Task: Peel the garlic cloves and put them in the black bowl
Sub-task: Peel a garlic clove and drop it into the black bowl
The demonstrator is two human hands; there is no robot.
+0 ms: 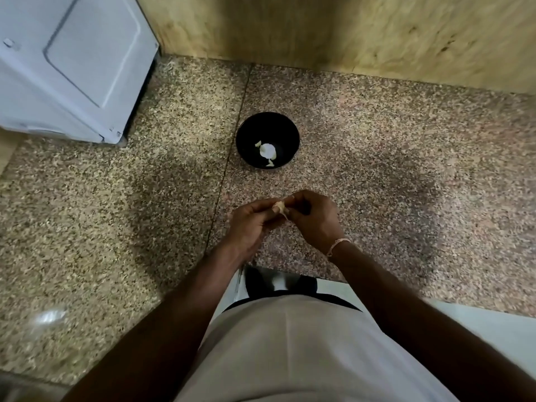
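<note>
From the head camera I see the black bowl [267,140] on the speckled stone bench [377,140], holding a few pale garlic pieces [267,151]. Nearer me, my left hand [251,221] and right hand [311,217] meet above the bench, fingers [293,200] of both pinching one garlic clove [280,209] with papery skin hanging. A white appliance [72,62] stands far left; a wooden wall [348,33] backs the bench
</note>
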